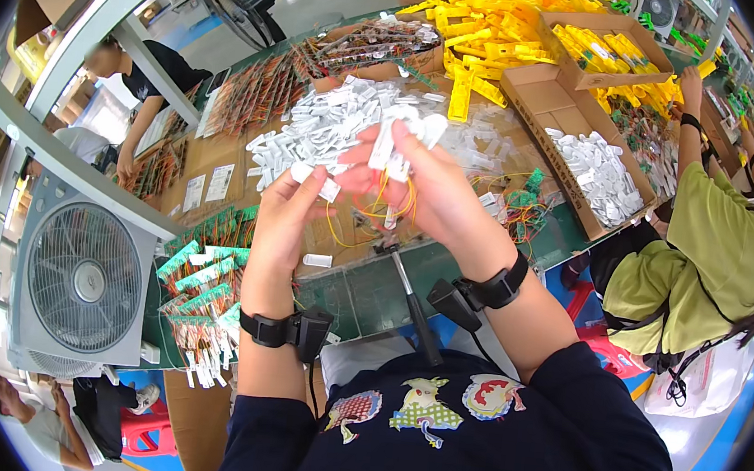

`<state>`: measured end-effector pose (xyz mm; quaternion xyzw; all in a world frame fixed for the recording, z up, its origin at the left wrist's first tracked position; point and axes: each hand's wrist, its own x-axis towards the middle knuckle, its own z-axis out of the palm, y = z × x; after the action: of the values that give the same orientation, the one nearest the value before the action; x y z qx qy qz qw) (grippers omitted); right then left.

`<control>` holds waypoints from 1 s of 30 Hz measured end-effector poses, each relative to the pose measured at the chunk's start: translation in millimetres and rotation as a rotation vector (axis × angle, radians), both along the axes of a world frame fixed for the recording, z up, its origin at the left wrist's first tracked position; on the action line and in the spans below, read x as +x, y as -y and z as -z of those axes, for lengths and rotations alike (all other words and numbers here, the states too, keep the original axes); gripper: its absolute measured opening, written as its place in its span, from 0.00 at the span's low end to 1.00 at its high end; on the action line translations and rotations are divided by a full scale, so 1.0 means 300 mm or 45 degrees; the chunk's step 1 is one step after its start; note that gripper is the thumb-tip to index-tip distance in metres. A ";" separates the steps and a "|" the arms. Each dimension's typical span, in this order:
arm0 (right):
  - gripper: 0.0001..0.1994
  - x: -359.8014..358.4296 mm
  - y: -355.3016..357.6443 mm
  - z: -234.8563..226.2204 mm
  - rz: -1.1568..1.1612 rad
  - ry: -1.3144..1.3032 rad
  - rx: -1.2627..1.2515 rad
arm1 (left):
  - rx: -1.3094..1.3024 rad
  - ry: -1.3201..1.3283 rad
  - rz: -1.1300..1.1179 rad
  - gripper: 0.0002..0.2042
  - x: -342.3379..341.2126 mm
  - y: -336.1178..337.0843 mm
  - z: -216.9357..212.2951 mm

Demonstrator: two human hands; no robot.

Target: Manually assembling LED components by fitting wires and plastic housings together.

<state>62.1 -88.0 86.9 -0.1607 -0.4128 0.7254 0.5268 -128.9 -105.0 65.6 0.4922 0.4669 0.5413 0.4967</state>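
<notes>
My left hand (pixel 285 213) pinches a small white plastic piece (pixel 316 181) between thumb and fingertips, above the table's near part. Just to its right, my right hand (pixel 432 186) is closed around several white plastic pieces (pixel 385 150), with thin yellow and red wires (pixel 401 203) hanging from them. The fingers of this hand are partly blurred. Behind both hands spreads a large pile of white plastic pieces (pixel 314 130). One loose white piece (pixel 317 260) lies on the table below my hands. A screwdriver-like tool with a black handle (pixel 423 326) points toward them from the near edge.
Green circuit boards with wires (pixel 209 278) lie at the near left, by a grey fan (pixel 87 276). Yellow plastic parts (pixel 479 27) are heaped at the back. An open cardboard box (pixel 547 116) holds white pieces on the right. Co-workers sit on both sides.
</notes>
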 end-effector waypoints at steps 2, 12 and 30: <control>0.22 -0.013 0.005 0.019 -0.232 0.040 -0.085 | -0.110 0.115 0.052 0.14 0.008 0.003 -0.006; 0.20 0.038 -0.020 -0.029 0.167 -0.233 0.117 | -0.160 0.479 -0.212 0.12 -0.048 0.004 0.066; 0.15 -0.019 -0.048 0.046 0.465 0.536 0.441 | 0.286 -0.209 -0.058 0.11 0.075 0.083 -0.118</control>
<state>56.3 -73.7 73.0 -0.2863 -0.5942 0.4889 0.5708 -106.5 -130.0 101.1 0.5766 0.4535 0.5592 0.3863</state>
